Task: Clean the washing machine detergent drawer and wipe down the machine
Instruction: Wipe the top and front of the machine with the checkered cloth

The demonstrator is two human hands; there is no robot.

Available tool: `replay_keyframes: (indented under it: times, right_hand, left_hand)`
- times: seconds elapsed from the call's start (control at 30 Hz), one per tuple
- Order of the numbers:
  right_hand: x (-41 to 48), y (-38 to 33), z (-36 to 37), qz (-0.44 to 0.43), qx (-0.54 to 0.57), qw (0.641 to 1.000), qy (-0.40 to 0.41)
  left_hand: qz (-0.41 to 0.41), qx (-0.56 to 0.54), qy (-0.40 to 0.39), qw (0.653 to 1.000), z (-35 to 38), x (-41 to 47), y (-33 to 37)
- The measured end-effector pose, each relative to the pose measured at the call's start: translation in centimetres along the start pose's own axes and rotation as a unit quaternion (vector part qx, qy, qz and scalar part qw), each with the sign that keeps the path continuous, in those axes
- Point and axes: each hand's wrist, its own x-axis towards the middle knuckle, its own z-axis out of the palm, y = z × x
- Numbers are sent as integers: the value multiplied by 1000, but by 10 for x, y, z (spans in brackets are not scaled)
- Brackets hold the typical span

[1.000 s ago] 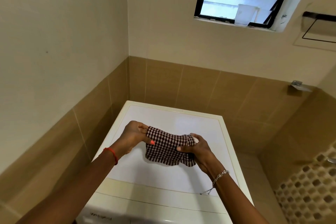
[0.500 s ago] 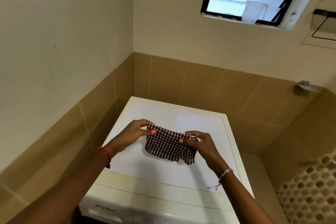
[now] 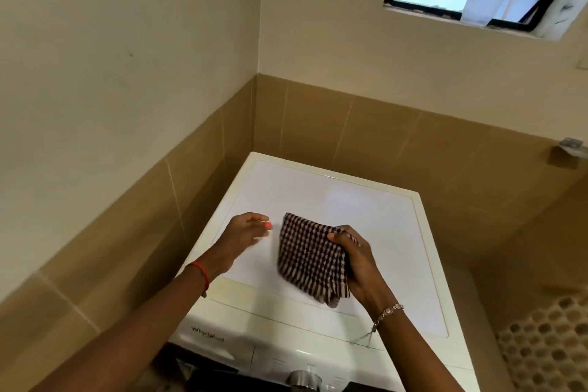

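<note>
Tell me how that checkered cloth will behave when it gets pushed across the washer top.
Probably floppy: the checkered cloth hangs limp from the right hand, its lower corner drooping toward the washing machine. Likely light, since one hand's pinch carries it while the left hand is off it. It may bunch rather than slide flat; the top looks smooth and glossy.

Washer top (image 3: 334,200) far half bare: open room for a hand there. Near half taken: checked cloth (image 3: 310,259) hangs from the right hand (image 3: 356,267) over the middle, left hand (image 3: 243,232) just beside it, narrow gap between. Tiled walls (image 3: 397,140) box in the far and left edges; right edge drops off open. Front dial (image 3: 302,379) sticks out below.
</note>
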Motion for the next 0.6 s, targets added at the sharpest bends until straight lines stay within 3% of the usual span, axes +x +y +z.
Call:
replay_keyframes:
  times: [0.13, 0.27, 0.33, 0.43, 0.47, 0.53, 0.6]
  right_hand:
    - [8, 7, 20, -147, -227, 961, 50]
    - [8, 67, 48, -181, -386, 904, -25]
    - [1, 107, 58, -193, -483, 847, -110]
    - [-12, 144, 69, -196, -617, 729, -220]
    - [-13, 147, 70, -175, -626, 730, -209]
    - [-10, 140, 76, -140, -575, 795, -133]
    - [2, 134, 78, -141, -553, 816, -86]
  left_hand:
    - [14, 30, 133, 991, -39, -3, -23]
    - [4, 56, 199, 978, -66, -14, -48]
    - [-6, 48, 214, 976, -74, -17, -62]
    - [-28, 41, 205, 977, -84, -23, -81]
    - [-37, 35, 190, 980, -87, -24, -86]
    - [-56, 7, 158, 986, -91, -27, -94]
    - [-59, 4, 138, 989, -94, -29, -100]
